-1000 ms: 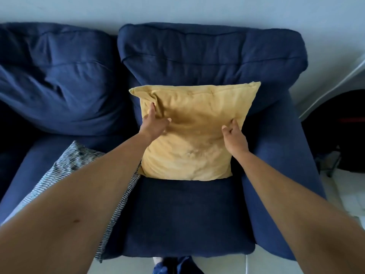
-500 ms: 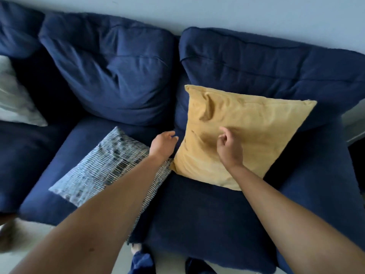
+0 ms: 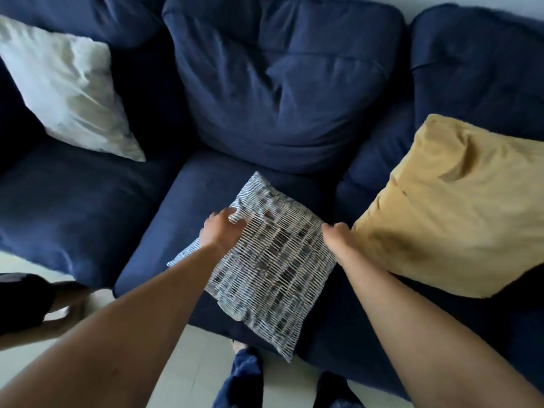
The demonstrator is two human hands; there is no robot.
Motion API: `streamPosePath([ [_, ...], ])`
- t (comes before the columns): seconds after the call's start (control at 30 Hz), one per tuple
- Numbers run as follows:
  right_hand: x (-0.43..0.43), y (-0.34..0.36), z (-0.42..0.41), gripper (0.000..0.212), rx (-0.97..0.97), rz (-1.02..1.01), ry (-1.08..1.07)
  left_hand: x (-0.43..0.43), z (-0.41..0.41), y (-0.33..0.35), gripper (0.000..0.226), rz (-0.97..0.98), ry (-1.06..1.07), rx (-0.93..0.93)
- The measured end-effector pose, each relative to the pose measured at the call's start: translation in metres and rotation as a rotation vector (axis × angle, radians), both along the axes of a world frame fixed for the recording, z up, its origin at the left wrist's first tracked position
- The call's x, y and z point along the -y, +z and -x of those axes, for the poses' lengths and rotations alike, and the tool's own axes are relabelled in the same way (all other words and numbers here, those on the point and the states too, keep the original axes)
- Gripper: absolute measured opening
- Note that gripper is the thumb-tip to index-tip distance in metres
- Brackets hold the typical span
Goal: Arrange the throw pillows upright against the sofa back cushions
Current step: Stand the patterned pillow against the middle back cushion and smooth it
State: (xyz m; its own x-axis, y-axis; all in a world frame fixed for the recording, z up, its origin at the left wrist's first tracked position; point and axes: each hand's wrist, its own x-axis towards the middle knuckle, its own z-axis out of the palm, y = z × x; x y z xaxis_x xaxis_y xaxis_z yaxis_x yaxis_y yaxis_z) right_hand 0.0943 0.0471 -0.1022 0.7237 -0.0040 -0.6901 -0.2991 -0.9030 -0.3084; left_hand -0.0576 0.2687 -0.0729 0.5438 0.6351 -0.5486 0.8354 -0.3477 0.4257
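A grey-and-white woven patterned pillow (image 3: 265,260) lies flat on the middle seat cushion (image 3: 188,207) of the navy sofa, one corner hanging over the front edge. My left hand (image 3: 220,231) grips its upper left edge. My right hand (image 3: 338,240) is curled on its right edge, fingers hidden, just beside the yellow pillow (image 3: 456,207). The yellow pillow leans upright against the right back cushion (image 3: 477,69). A white pillow (image 3: 67,89) leans against the left back cushion. The middle back cushion (image 3: 279,78) has nothing in front of it.
Pale tiled floor (image 3: 200,363) runs along the sofa's front edge. My legs in dark blue trousers (image 3: 244,378) stand close to the seat. A dark blurred shape (image 3: 23,301) sits at the lower left by the floor.
Both hands left the yellow pillow, which stays leaning against the right back cushion, and moved left onto the patterned pillow. The view swung left, bringing the white pillow into sight.
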Motion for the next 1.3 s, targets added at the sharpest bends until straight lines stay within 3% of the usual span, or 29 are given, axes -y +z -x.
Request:
streamPosePath([
  [0.1,-0.008,-0.022,0.025,0.082,-0.013,0.099,-0.153,-0.026,0.001,-0.017,0.084,-0.002,-0.075,-0.007],
  [0.2,-0.011,-0.039,0.043,0.096,-0.077,0.098,-0.342,-0.034,-0.011,-0.035,0.096,0.04,-0.144,-0.032],
  [0.33,-0.01,-0.062,0.047,0.104,-0.159,-0.081,-0.729,-0.041,-0.027,-0.064,0.108,0.146,-0.109,-0.104],
  [0.43,-0.008,-0.071,0.047,0.103,-0.141,-0.226,-0.849,-0.042,-0.033,-0.076,0.115,0.341,0.045,-0.072],
  [0.63,-0.035,-0.039,0.038,0.079,0.097,-0.409,-0.632,-0.049,-0.033,-0.062,0.107,0.452,0.348,0.108],
  [0.73,-0.057,-0.003,0.019,0.07,0.31,-0.441,-0.438,-0.052,-0.032,-0.03,0.05,0.427,0.414,0.338],
  [0.87,-0.081,0.039,-0.014,0.067,0.548,-0.585,-0.299,-0.071,-0.051,0.008,0.032,0.354,0.425,0.596],
  [1.0,-0.1,0.056,-0.045,0.07,0.634,-0.654,-0.241,-0.103,-0.085,0.03,0.061,0.339,0.413,0.7],
  [1.17,-0.11,0.038,-0.063,0.073,0.543,-0.551,-0.153,-0.135,-0.125,0.027,0.062,0.44,0.341,0.559],
  [1.3,-0.109,0.026,-0.072,0.071,0.525,-0.54,-0.289,-0.162,-0.143,0.018,0.076,0.436,0.277,0.518],
])
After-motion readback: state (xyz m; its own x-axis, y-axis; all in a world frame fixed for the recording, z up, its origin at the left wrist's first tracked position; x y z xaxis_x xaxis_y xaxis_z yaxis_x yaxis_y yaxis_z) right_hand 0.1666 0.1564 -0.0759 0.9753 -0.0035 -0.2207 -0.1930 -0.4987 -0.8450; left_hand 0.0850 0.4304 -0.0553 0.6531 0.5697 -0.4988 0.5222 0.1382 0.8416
